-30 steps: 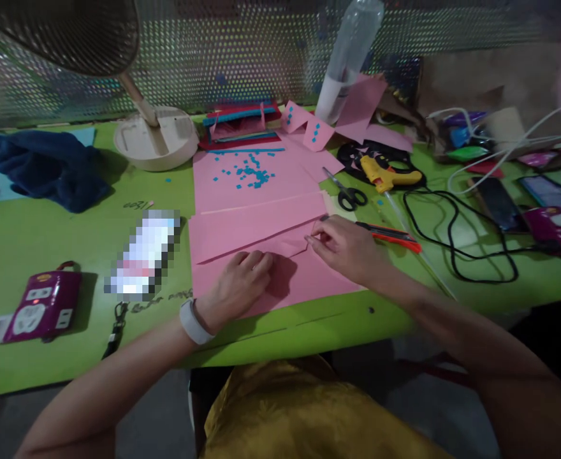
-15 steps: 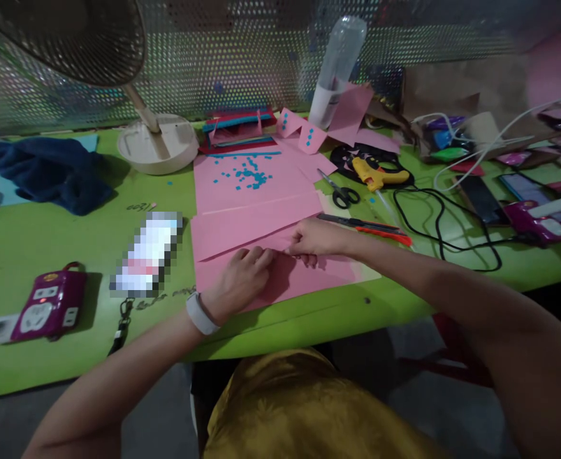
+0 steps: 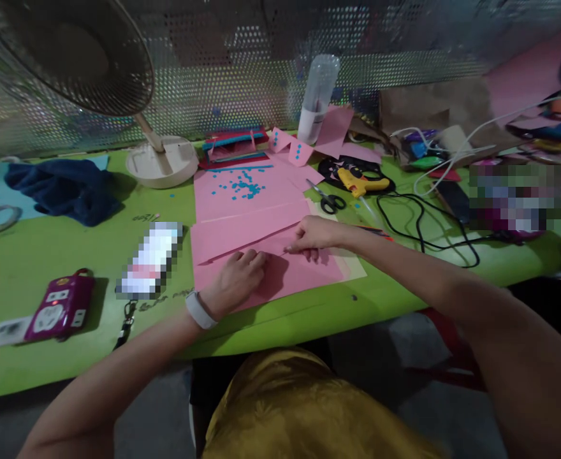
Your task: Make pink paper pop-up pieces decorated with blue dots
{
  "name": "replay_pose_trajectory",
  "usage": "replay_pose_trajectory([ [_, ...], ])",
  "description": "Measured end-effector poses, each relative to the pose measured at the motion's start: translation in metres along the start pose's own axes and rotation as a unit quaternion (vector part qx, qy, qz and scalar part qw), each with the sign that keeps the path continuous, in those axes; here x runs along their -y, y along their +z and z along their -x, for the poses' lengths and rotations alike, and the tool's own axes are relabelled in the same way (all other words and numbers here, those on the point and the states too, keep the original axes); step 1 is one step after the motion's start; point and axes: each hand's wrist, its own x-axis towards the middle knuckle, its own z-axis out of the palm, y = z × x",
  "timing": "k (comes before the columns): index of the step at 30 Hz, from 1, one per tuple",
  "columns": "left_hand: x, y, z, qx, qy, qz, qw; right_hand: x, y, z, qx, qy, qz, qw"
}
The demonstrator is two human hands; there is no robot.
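Observation:
A folded sheet of pink paper (image 3: 247, 239) lies in front of me, its upper flap raised a little along the edge. My left hand (image 3: 236, 280), with a pale band on its wrist, rests on the lower part of the sheet, fingers curled and their tips hidden. Just to its right, my right hand (image 3: 315, 237) is closed in a pinch over the same sheet. Whatever lies between thumb and finger is too small to name. Small blue paper squares (image 3: 247, 187) are scattered on pink paper beyond the flap. Black-handled scissors (image 3: 332, 203) lie beyond my right hand.
A yellow glue gun (image 3: 361, 183) and black cord (image 3: 421, 239) lie to the right. A clear bottle (image 3: 319, 95) stands at the back. On the left are a fan (image 3: 160, 169), dark blue cloth (image 3: 67, 190), phone (image 3: 151, 261) and purple power socket (image 3: 63, 306).
The view has shifted slightly to the right. My hands have drawn a little apart over the paper. My right forearm now covers most of the cutter and the orange tool beside it.

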Motion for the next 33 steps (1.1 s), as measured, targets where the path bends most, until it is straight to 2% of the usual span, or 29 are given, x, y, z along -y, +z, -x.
replay_pose_trajectory([
  [4,0.001,-0.004,0.0,0.022,0.011,-0.026,0.999,-0.007,0.003,-0.007,0.009,0.007,0.007,1.0],
  [11,0.004,0.005,0.003,0.013,-0.003,-0.028,1.0,-0.006,-0.013,0.008,0.007,0.01,-0.01,1.0],
  [14,0.005,0.001,0.005,0.0,-0.011,0.011,1.0,0.003,-0.006,0.003,0.009,-0.021,0.001,1.0],
  [16,0.008,-0.008,0.004,-0.022,-0.044,0.078,0.996,0.006,0.001,-0.005,0.023,-0.015,0.012,1.0],
  [18,0.014,-0.018,0.0,-0.043,-0.134,0.179,0.974,0.006,0.005,-0.012,0.04,0.001,0.013,0.999],
  [19,0.018,-0.022,-0.003,-0.042,-0.196,0.238,0.95,0.005,0.006,-0.015,0.048,0.007,0.01,0.999],
  [20,0.021,-0.025,-0.007,-0.016,-0.251,0.298,0.921,0.004,0.006,-0.017,0.053,0.01,0.007,0.999],
  [21,0.024,-0.025,-0.012,0.047,-0.278,0.37,0.885,0.003,0.006,-0.019,0.055,0.011,0.005,0.998],
  [23,0.029,-0.022,-0.023,0.16,-0.297,0.481,0.809,0.001,0.006,-0.019,0.052,0.011,0.004,0.999],
  [24,0.03,-0.019,-0.028,0.188,-0.303,0.502,0.788,0.001,0.005,-0.019,0.048,0.01,0.002,0.999],
  [26,0.031,-0.011,-0.037,0.221,-0.304,0.521,0.767,0.001,0.005,-0.018,0.045,0.007,-0.001,0.999],
  [30,0.033,0.0,-0.044,0.239,-0.295,0.525,0.762,0.001,0.005,-0.017,0.049,-0.003,0.005,0.999],
  [33,0.035,0.0,-0.042,0.249,-0.29,0.53,0.757,0.0,0.004,-0.016,0.051,-0.01,0.017,0.998],
])
